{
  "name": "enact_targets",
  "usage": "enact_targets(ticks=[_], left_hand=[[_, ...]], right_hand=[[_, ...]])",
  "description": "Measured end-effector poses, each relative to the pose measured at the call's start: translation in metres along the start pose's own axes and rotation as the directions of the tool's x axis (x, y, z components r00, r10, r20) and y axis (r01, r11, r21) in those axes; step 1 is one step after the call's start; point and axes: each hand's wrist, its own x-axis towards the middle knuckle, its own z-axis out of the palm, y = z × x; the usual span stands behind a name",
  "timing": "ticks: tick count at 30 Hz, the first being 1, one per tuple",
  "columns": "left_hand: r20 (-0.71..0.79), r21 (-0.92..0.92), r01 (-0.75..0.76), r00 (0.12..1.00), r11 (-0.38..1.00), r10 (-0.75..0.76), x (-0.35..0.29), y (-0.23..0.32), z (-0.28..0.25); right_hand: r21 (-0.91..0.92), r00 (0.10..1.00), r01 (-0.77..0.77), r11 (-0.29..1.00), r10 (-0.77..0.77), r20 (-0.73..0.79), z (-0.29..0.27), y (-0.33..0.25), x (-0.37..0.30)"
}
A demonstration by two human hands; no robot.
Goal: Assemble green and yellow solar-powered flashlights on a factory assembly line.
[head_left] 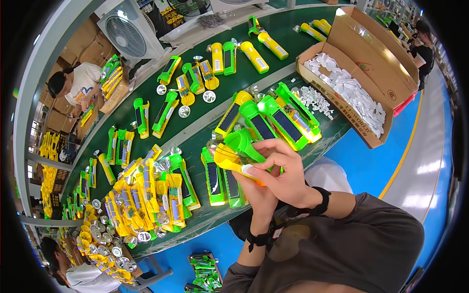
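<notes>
Above the bench's near edge, my left hand is closed around a yellow-and-green flashlight body from below. Its clear reflector end points left, and a green shell half lies along its far side. My right hand bends over the same flashlight, thumb and fingers pinching a small white plastic piece against the yellow side. Part of the flashlight is hidden behind my fingers. Just beyond my hands lie several green-and-yellow flashlights with dark panels, and two more green ones lie to the left.
An open carton of white plastic pieces stands at the right, with small white parts spilled beside it. Opened yellow flashlight halves with wires are heaped at left on the green bench. Co-workers sit along the far left.
</notes>
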Motion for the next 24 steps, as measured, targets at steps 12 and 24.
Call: enact_targets(ticks=[12,24], left_hand=[[-0.053,-0.093,0.014,0.998,0.996,-0.019,-0.003,-0.005,-0.005],[-0.019,-0.347,0.132,0.989,0.929,-0.148,0.014,0.001,-0.020]], right_hand=[[-0.085,0.989,0.132,0.988,-0.125,0.085,-0.005,0.000,-0.006],[-0.177,0.942,-0.108,0.978,0.157,0.298,-0.042,-0.012,-0.003]])
